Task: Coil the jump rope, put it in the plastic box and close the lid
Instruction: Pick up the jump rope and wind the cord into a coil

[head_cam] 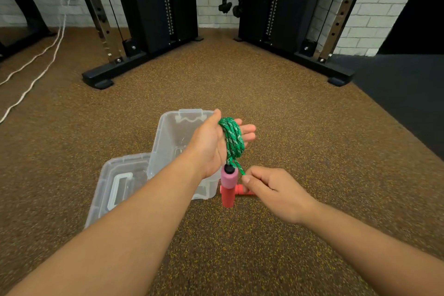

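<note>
The green jump rope (232,138) is wound in several loops around my left hand (209,144), which is held palm-up above the box. One pink-and-red foam handle (228,187) hangs down from the coil. My right hand (271,190) pinches the rope's free strand just below the coil, and the second red handle (240,190) lies sideways behind its fingers. The clear plastic box (173,142) stands open on the floor under my left wrist. Its clear lid (115,187) lies on the floor, against the box's left side.
Brown speckled rubber floor (264,94) all around. Two black weight-machine frames (149,19) (288,19) stand at the back with their feet reaching forward. White cables (36,67) trail on the far left. A dark mat (408,98) covers the right.
</note>
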Action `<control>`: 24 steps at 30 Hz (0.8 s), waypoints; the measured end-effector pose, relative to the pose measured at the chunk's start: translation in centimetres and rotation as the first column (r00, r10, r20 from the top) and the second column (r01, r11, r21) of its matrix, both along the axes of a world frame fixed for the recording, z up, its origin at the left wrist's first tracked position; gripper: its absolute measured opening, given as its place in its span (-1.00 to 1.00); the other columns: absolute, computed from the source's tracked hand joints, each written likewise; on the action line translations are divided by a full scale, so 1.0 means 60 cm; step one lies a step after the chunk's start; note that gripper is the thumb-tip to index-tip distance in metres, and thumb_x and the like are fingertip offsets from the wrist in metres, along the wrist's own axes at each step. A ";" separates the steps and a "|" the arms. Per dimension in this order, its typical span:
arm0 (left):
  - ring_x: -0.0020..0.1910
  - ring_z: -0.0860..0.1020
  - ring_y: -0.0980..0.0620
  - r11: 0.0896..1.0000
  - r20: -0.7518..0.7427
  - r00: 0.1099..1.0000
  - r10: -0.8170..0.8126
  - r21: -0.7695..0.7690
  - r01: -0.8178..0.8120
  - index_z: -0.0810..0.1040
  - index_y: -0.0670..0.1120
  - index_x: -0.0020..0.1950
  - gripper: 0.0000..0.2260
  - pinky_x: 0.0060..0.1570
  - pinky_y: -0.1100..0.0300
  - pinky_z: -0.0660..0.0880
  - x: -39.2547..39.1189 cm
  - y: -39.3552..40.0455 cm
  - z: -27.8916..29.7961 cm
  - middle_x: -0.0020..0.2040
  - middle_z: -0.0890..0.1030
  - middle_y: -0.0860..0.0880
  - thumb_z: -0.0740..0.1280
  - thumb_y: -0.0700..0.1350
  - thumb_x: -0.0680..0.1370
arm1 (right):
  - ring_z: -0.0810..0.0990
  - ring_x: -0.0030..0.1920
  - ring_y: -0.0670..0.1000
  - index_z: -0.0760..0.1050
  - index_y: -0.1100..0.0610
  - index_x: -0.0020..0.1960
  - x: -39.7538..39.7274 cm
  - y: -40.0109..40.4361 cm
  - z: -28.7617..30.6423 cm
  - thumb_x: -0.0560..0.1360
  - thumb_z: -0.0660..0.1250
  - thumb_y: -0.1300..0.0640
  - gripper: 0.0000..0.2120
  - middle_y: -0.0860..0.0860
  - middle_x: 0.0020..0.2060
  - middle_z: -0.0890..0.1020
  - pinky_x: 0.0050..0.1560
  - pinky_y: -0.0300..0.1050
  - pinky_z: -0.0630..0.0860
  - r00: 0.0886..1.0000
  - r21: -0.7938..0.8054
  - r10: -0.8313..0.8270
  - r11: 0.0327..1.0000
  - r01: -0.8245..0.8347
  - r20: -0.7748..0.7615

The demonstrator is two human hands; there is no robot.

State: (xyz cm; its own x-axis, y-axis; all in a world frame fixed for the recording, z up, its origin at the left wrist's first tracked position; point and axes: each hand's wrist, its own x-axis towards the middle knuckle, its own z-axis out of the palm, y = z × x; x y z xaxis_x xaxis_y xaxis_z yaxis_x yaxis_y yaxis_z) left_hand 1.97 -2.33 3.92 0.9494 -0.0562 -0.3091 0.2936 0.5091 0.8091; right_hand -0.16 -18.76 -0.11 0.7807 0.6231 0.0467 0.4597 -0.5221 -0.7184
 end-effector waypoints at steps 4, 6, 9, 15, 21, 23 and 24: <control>-0.02 0.59 -0.13 0.991 -0.044 0.997 -0.068 0.116 0.072 0.32 -0.29 0.35 -0.24 0.16 0.02 0.41 -0.001 0.002 -0.003 0.02 0.60 -0.25 -0.22 0.30 0.56 | 0.42 -0.43 -0.22 0.52 0.02 -0.29 0.005 -0.002 0.027 0.53 0.21 0.11 -0.76 -0.27 -0.49 0.50 -0.35 -0.30 0.31 1.000 0.133 -0.004 0.991 0.006 -0.016; -0.04 0.58 -0.14 0.980 -0.072 0.991 -0.114 0.155 0.124 0.33 -0.31 0.35 -0.18 0.13 0.03 0.43 -0.004 -0.004 -0.001 0.02 0.59 -0.28 -0.26 0.34 0.53 | 0.51 -0.28 -0.31 0.53 0.04 -0.30 0.013 -0.003 0.037 0.51 0.21 0.14 -0.76 -0.31 -0.42 0.54 -0.26 -0.33 0.38 0.998 0.221 -0.019 0.975 0.033 -0.062; -0.09 0.55 -0.12 0.945 -0.115 0.975 -0.192 0.247 0.216 0.40 -0.30 0.30 -0.12 0.00 0.16 0.43 -0.005 -0.010 -0.005 0.03 0.55 -0.29 -0.29 0.37 0.49 | 0.53 -0.17 -0.37 0.53 0.05 -0.29 0.024 -0.006 0.044 0.51 0.22 0.22 -0.75 -0.26 -0.33 0.62 -0.23 -0.41 0.39 0.992 0.303 -0.021 0.951 0.058 -0.126; -0.23 0.59 -0.10 0.722 -0.148 0.880 -0.452 0.519 0.458 0.51 -0.28 0.10 -0.09 -0.11 0.14 0.52 -0.018 -0.006 -0.020 -0.19 0.61 -0.24 -0.32 0.41 0.45 | 0.49 -0.36 -0.20 0.50 0.20 -0.22 0.038 -0.010 0.062 0.58 0.23 0.15 -0.77 0.07 -0.33 0.58 -0.25 -0.31 0.43 0.988 0.385 -0.071 0.915 0.120 -0.140; -0.54 0.42 -0.01 0.631 -0.155 0.837 -0.525 0.589 0.505 0.57 -0.18 -0.15 -0.27 -0.40 0.25 0.43 -0.026 -0.012 -0.007 -0.54 0.42 -0.04 -0.13 0.39 0.50 | 0.38 -0.33 -0.04 0.49 0.02 -0.26 0.058 -0.018 0.040 0.54 0.21 -0.08 -0.73 -0.13 -0.43 0.43 -0.22 0.03 0.43 0.975 0.322 -0.189 0.921 0.218 -0.118; -0.60 0.35 0.02 0.662 -0.129 0.854 -0.504 0.577 0.478 0.49 -0.12 -0.29 -0.43 -0.42 0.25 0.39 -0.029 -0.015 -0.005 -0.61 0.33 0.00 0.00 0.31 0.54 | 0.35 -0.33 -0.01 0.45 0.13 -0.23 0.061 -0.019 0.034 0.55 0.20 -0.11 -0.66 -0.10 -0.44 0.37 -0.23 0.03 0.39 0.969 0.323 -0.205 0.916 0.240 -0.139; -0.62 0.31 0.03 0.688 -0.121 0.863 -0.490 0.554 0.468 0.44 -0.10 -0.34 -0.48 -0.46 0.27 0.38 -0.029 -0.016 -0.004 -0.63 0.30 0.02 0.04 0.28 0.55 | 0.33 -0.33 0.01 0.41 0.19 -0.21 0.063 -0.019 0.029 0.56 0.19 -0.10 -0.64 -0.05 -0.42 0.35 -0.24 0.04 0.38 0.965 0.318 -0.212 0.914 0.252 -0.153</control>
State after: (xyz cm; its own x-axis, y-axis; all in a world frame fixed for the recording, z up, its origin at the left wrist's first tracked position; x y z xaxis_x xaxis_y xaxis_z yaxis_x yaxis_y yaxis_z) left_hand 0.21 -3.29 3.69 0.8516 -0.3385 -0.4003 0.3392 -0.2265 0.9130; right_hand 3.62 -19.89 1.65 0.9137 0.3876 0.1222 0.2601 -0.3267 -0.9086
